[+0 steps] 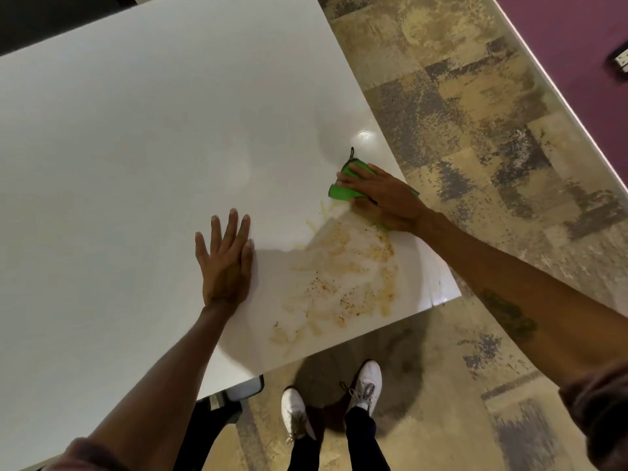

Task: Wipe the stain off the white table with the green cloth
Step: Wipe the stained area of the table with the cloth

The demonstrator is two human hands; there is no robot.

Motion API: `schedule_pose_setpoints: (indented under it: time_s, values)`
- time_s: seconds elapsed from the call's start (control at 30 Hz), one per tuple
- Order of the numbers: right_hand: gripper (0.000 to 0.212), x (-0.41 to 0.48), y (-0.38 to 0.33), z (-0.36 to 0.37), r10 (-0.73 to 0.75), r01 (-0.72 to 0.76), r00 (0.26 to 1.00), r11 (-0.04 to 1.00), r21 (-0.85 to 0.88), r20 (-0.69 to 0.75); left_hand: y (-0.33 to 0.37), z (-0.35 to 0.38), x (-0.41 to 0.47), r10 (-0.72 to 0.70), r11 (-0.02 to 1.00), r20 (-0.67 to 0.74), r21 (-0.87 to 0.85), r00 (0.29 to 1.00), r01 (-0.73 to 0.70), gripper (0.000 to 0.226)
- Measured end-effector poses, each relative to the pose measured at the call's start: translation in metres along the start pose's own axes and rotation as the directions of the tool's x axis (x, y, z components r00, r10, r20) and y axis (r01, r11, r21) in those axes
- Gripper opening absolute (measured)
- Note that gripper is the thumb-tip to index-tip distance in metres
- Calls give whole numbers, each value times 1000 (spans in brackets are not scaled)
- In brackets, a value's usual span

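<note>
A white table (pixel 136 147) fills the left and middle of the head view. A yellow-brown smeared stain (pixel 343 283) with reddish specks spreads over the table's near right corner. My right hand (pixel 384 198) presses flat on a folded green cloth (pixel 339 190) at the far edge of the stain, close to the table's right edge. The hand covers most of the cloth; a small dark loop sticks out at its far corner. My left hand (pixel 226 260) lies flat on the table with fingers spread, just left of the stain, holding nothing.
The table's right edge and near edge meet at a corner (pixel 455 294). Mottled tan and grey floor (pixel 475 130) lies beyond. My white shoes (pixel 365 382) stand below the near edge. A purple wall (pixel 577 45) runs at the upper right. A dark chair part (pixel 244 389) sits under the table.
</note>
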State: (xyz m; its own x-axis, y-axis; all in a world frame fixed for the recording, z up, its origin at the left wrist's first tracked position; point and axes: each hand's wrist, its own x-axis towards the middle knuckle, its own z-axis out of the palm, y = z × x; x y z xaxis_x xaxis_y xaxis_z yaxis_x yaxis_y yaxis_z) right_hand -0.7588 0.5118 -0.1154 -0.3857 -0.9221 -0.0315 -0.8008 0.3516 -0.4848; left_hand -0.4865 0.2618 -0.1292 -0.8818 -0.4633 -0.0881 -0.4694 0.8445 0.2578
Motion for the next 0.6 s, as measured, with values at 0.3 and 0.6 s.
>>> schedule_pose_setpoints:
  time_s: [0.3,0.6]
  values:
    - [48,-96,-18,28,74,-77,995,997,-31,-70,-3,6,-3,-15,999,7,-32,1000,15,52]
    - [42,-151,-90,70,412,-436,832,900,21,-371,-18,5,-39,75,997,75,3,994,-76,61]
